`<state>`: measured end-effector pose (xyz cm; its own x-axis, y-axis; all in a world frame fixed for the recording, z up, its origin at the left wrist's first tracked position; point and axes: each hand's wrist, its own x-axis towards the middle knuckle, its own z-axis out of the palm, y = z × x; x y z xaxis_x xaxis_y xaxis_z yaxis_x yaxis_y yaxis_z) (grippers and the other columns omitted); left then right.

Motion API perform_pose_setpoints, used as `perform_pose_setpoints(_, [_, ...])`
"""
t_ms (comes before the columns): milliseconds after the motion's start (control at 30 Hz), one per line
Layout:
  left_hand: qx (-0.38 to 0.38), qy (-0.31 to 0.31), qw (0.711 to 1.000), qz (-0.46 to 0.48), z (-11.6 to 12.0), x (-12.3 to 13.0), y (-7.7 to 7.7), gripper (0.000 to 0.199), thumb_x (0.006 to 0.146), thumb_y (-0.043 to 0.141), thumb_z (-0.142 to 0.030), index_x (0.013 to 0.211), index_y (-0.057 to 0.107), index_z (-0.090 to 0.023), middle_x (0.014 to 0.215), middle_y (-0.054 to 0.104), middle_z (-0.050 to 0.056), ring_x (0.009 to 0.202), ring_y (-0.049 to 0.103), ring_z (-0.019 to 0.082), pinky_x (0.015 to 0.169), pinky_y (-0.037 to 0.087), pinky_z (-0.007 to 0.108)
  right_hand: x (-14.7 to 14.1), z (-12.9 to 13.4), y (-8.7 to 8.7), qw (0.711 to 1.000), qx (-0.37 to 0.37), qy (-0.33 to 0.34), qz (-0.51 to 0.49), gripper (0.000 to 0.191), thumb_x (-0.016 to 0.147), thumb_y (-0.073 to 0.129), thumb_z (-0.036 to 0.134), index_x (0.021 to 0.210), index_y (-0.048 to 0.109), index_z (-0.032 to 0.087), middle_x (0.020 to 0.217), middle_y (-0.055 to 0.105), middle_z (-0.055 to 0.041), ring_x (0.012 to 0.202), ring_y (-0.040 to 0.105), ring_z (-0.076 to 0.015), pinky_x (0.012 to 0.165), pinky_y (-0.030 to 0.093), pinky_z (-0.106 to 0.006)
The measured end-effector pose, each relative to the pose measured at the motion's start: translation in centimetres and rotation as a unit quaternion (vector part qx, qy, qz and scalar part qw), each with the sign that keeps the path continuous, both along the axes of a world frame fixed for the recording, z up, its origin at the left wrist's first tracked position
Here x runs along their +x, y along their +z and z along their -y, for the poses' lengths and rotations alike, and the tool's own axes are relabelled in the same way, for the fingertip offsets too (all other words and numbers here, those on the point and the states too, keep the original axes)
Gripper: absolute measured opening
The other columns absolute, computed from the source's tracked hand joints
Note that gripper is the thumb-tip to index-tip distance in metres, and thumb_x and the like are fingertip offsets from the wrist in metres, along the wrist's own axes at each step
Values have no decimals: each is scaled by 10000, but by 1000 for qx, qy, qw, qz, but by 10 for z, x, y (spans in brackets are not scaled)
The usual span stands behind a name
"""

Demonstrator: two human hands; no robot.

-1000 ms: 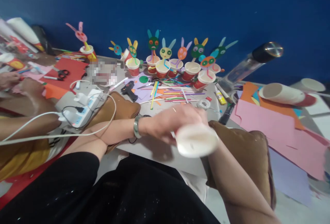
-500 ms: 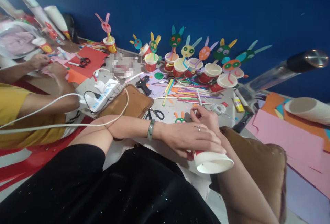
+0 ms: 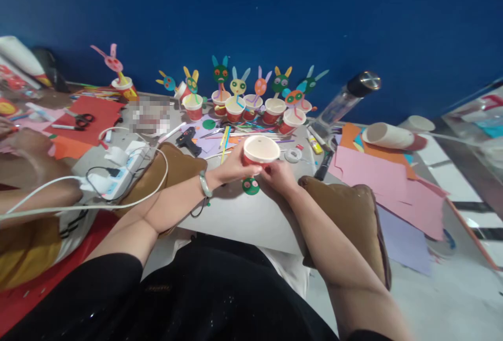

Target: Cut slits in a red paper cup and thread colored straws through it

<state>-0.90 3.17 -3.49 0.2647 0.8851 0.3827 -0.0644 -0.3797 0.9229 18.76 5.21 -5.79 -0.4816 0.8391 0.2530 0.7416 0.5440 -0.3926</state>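
Note:
A red and white paper cup [image 3: 261, 148] is upright over the table, its white inside facing up towards me. My left hand [image 3: 230, 165] is wrapped around the cup's left side, thumb along its lower front. At the cup's lower right, my right hand [image 3: 281, 177] is closed with its fingertips against the cup. Whatever those fingertips may pinch is hidden. Just below the cup, a green paper animal face [image 3: 250, 186] with pink eyes lies on the table.
Several cups with paper rabbit heads [image 3: 238, 87] stand along the blue wall. Around the hands are a glue gun [image 3: 189, 141], a tape roll [image 3: 293, 154], brown cushions [image 3: 346, 220] and a power strip [image 3: 126, 171]. A glass bottle [image 3: 338, 105] leans right. A co-worker's arm [image 3: 35, 173] is at left.
The cup has gone from tipped on its side near my lap to upright and farther forward. My left hand has shifted from over its side to around it. My view has swung right.

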Motion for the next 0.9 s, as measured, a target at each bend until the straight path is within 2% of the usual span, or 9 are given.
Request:
perform_pose_setpoints(100, [-123, 11, 989, 82, -11, -7, -6, 911, 660, 824, -586, 1419, 528, -178, 1250, 704, 155, 1136, 679, 330, 1038, 532, 531, -4, 1, 3, 1000, -6, -3, 1, 159, 900, 576, 261, 879, 711, 178, 617, 674, -23, 561, 574, -156, 598, 367, -266])
perform_pose_setpoints(233, [-150, 24, 984, 96, -14, -11, -11, 875, 629, 868, -502, 1385, 562, -187, 1197, 731, 125, 1129, 678, 308, 1038, 535, 482, 13, -2, 26, 999, 11, -33, -9, 153, 888, 580, 270, 870, 711, 191, 654, 683, -29, 591, 576, -163, 605, 363, -275])
perform_pose_setpoints(300, [-154, 24, 983, 99, -13, -10, -13, 868, 608, 894, -449, 1375, 573, -201, 1188, 731, 104, 1116, 679, 291, 1041, 536, 459, 38, 0, 40, 993, 76, -73, -51, 205, 931, 571, 337, 908, 717, 195, 636, 655, -13, 574, 560, -152, 616, 383, -274])
perform_pose_setpoints(367, [-166, 22, 980, 108, -11, -9, -16, 842, 610, 894, -439, 1359, 587, -207, 1154, 734, 92, 1078, 685, 278, 1016, 549, 447, 67, 10, 46, 972, 150, -137, -117, 215, 947, 578, 373, 926, 708, 203, 584, 596, 25, 511, 507, -129, 584, 390, -260])
perform_pose_setpoints(433, [-175, 18, 978, 108, -9, -8, -19, 793, 633, 880, -453, 1335, 603, -206, 1088, 740, 81, 1013, 693, 264, 967, 568, 436, 88, 24, 40, 956, 184, -183, -137, 191, 938, 592, 366, 875, 682, 210, 541, 547, 50, 464, 469, -119, 541, 382, -252])
perform_pose_setpoints(500, [-180, 10, 979, 93, -7, -7, -22, 727, 683, 858, -454, 1321, 612, -206, 1034, 741, 67, 935, 697, 239, 920, 581, 417, 97, 39, 24, 946, 210, -206, -137, 200, 927, 584, 337, 785, 644, 210, 536, 560, 39, 448, 481, -115, 518, 382, -250])
perform_pose_setpoints(633, [-180, 2, 981, 78, -5, -7, -27, 680, 730, 826, -464, 1319, 616, -198, 989, 745, 55, 841, 700, 208, 862, 601, 394, 84, 50, -4, 958, 190, -192, -98, 254, 960, 522, 346, 803, 662, 202, 580, 619, 6, 484, 533, -117, 561, 430, -242])
perform_pose_setpoints(767, [-149, 29, 985, 78, -6, -8, -25, 718, 692, 847, -475, 1310, 618, -191, 1024, 748, 69, 961, 706, 238, 917, 595, 399, 80, 48, -3, 966, 166, -186, -75, 260, 954, 534, 364, 799, 674, 209, 546, 600, 14, 507, 561, -127, 592, 442, -245])
perform_pose_setpoints(900, [-126, 23, 990, 55, 1, -4, -11, 735, 695, 848, -522, 1307, 614, -189, 1011, 747, 81, 1031, 694, 263, 952, 577, 419, 76, 56, 9, 971, 157, -165, -69, 300, 991, 493, 357, 823, 688, 202, 580, 628, -11, 542, 582, -146, 614, 457, -271])
